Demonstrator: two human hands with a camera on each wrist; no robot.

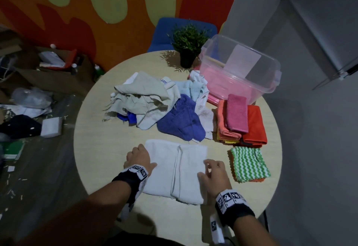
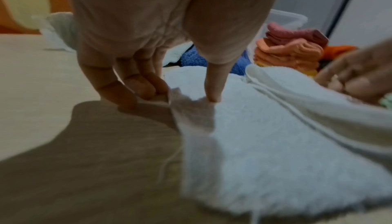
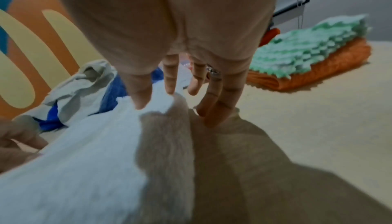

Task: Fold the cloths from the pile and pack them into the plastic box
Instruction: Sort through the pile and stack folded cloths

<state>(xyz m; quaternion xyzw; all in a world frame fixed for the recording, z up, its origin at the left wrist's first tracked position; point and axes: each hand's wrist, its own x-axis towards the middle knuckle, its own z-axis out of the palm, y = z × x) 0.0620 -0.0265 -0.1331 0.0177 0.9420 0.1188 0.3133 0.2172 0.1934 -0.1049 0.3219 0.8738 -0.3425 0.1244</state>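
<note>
Here my left hand (image 1: 138, 157) pinches the left edge of the white towel (image 1: 175, 170), thumb on top, while my right hand (image 1: 215, 174) pinches its right edge. The towel lies partly folded on the round table (image 1: 93, 143), near the cloth pile (image 1: 155, 106) and clear plastic box (image 1: 240, 67).
</note>
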